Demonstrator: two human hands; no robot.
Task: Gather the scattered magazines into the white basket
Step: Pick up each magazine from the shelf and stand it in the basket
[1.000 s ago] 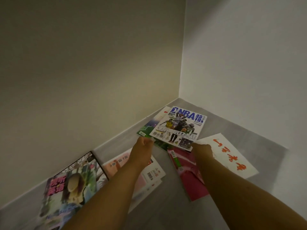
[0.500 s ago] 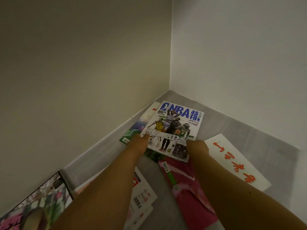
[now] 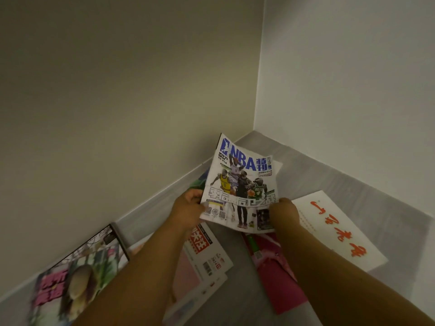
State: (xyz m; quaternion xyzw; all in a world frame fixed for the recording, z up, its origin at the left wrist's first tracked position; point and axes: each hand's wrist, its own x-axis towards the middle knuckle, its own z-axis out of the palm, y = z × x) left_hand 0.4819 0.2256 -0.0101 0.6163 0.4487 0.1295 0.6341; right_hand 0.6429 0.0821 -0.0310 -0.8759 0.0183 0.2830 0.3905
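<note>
A basketball magazine (image 3: 242, 184) with a blue title is tilted up off the grey floor near the room's corner. My left hand (image 3: 187, 210) grips its lower left edge and my right hand (image 3: 283, 214) grips its lower right corner. Beneath it a green-covered magazine (image 3: 197, 182) peeks out by the wall. Still lying flat are a white magazine with red brush writing (image 3: 334, 229), a pink-red one (image 3: 275, 269), a white and pink one with red print (image 3: 207, 257) and a dark-framed one with pink characters (image 3: 77, 276). No white basket is in view.
Two plain walls meet in a corner (image 3: 256, 123) just behind the magazines. A grey skirting strip (image 3: 150, 203) runs along the left wall. Grey floor (image 3: 353, 187) shows between and behind the magazines.
Both hands have lifted the basketball magazine off the floor and tilted it up toward me; it lay flat a second ago. The view has pulled back slightly.
</note>
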